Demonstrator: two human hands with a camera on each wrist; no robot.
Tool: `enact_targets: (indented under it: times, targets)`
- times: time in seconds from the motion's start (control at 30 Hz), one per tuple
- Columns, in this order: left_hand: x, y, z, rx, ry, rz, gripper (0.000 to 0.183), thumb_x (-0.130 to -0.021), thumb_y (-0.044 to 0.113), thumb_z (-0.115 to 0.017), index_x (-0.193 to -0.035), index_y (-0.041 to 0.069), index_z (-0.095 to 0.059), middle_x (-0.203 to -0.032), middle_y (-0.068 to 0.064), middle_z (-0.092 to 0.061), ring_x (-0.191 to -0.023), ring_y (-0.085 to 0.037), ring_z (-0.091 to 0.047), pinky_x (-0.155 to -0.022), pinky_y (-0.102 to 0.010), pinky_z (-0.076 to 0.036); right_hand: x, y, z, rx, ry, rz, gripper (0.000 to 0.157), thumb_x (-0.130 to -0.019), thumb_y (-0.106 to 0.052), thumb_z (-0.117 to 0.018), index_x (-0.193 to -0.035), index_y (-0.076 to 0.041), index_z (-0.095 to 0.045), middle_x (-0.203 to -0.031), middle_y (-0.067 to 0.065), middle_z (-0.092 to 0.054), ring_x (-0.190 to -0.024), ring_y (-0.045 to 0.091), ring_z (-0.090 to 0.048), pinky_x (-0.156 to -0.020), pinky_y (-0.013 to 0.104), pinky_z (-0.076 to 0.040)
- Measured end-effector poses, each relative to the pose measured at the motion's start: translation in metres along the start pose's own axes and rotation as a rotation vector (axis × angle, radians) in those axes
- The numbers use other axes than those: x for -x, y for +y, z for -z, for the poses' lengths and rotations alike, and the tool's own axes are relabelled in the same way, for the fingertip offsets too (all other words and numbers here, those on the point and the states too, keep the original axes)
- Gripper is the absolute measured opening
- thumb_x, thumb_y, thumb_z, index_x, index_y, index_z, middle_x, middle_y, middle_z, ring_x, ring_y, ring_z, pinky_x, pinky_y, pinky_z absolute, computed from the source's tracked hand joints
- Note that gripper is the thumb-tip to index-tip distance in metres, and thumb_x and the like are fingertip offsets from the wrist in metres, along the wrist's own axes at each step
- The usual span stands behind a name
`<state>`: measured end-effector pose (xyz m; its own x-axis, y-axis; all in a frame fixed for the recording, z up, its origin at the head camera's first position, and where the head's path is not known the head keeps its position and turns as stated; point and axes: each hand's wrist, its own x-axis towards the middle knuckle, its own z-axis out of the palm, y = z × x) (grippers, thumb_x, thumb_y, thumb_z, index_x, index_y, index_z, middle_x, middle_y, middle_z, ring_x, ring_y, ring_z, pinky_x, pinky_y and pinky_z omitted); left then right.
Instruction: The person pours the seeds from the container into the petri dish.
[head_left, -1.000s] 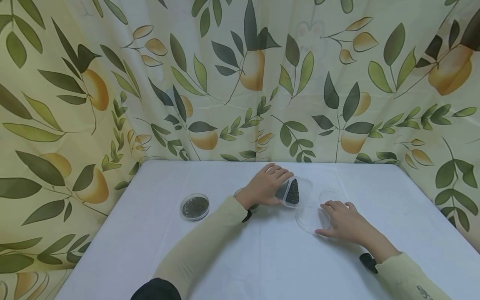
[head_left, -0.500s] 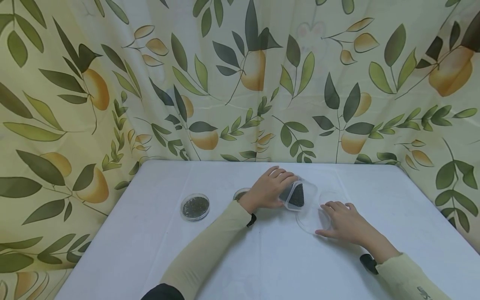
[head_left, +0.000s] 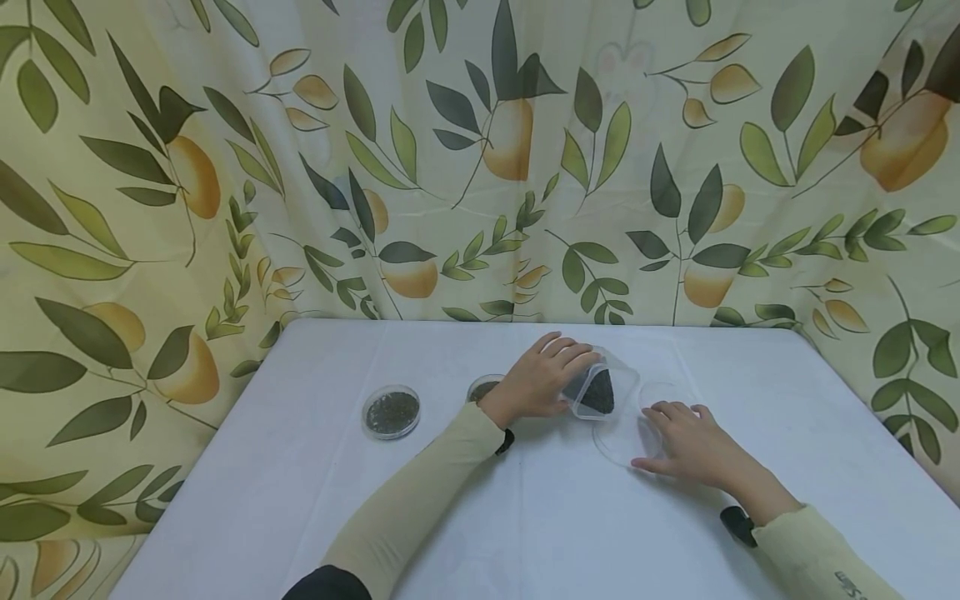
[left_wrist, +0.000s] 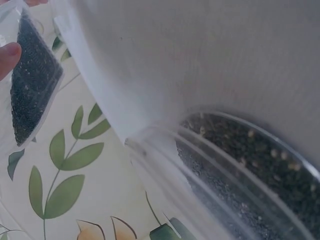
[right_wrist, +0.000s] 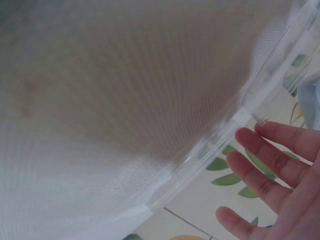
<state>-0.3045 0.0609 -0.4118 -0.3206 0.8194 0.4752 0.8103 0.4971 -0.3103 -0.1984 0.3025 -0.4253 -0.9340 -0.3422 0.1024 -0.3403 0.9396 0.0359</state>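
My left hand grips a clear plastic tub part filled with dark granules, tilted toward the right. The tub's mouth hangs over the far edge of a clear round dish on the table. Beside that dish lies my right hand, its fingers spread and loosely extended; in the right wrist view the fingertips are at the dish's rim. Partly hidden behind the left wrist is a second dish with dark granules, seen close in the left wrist view. In that view a fingertip presses the tub's wall.
Another clear dish with dark granules sits on the white table at left. A clear round rim shows just behind the right hand. A leaf-patterned curtain hangs past the table's far edge.
My left hand has carried the tub a little to the right, nearer the clear dish, uncovering part of the middle dish. The right hand has stayed in place.
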Motion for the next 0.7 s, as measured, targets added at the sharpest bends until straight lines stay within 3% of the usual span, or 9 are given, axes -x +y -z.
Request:
enact_targets:
  times: [0.7]
  targets:
    - [-0.0095,0.0086,-0.0029,-0.018,-0.016,-0.022,0.076,-0.069,0.044,-0.078,-0.134,0.021,-0.045,-0.134,0.005,-0.052,-0.123,-0.013,-0.048,-0.113,-0.033,-0.028,0.0008,0.0026,-0.0036,0.003,0.023,0.014,0.077,-0.069,-0.060,-0.070,-0.115,0.001,-0.062,-0.113,0.020,-0.061,-0.108,0.037,-0.056,-0.087,0.061,-0.039]
